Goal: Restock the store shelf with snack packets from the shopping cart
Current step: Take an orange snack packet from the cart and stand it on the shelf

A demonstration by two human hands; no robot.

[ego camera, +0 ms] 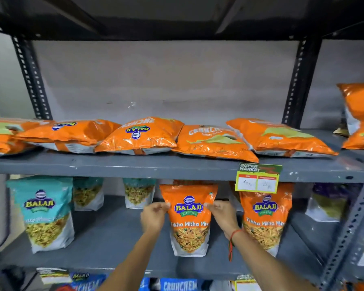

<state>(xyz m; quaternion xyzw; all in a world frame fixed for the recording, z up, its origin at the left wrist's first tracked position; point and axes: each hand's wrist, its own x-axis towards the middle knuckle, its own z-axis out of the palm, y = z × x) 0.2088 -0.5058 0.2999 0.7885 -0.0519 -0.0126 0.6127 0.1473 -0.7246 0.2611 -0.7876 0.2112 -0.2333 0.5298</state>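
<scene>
Two bare forearms reach up from the bottom of the view toward the middle shelf [105, 232]. The right wrist carries a red thread band [234, 234]. The left hand [153, 216] and the right hand [223, 215] each pinch one side of an orange Tikha Mitha Mix pouch [188, 219], the fingers [163, 206] closed on its edges just below the top seal. The pouch stands upright on the grey shelf board, its clear lower window showing the yellow-orange mix inside.

Just to its right stands a second orange pouch [265, 219] of the same kind, upright, close by but whether the two touch I cannot tell. Well to the left stands a teal pouch [45, 213] near the shelf's front, and two more teal pouches [88, 194] sit further back against the wall. On the far right of that shelf are purple-topped packets [330, 202], too blurred to read.

The shelf above holds a row of orange crisp bags [139, 135] lying flat, side by side and overlapping at their edges. A yellow and green price tag [257, 178] hangs from that upper shelf's front lip, above the second orange pouch. Below, blue packets [179, 285] peep out at the lowest edge.
</scene>
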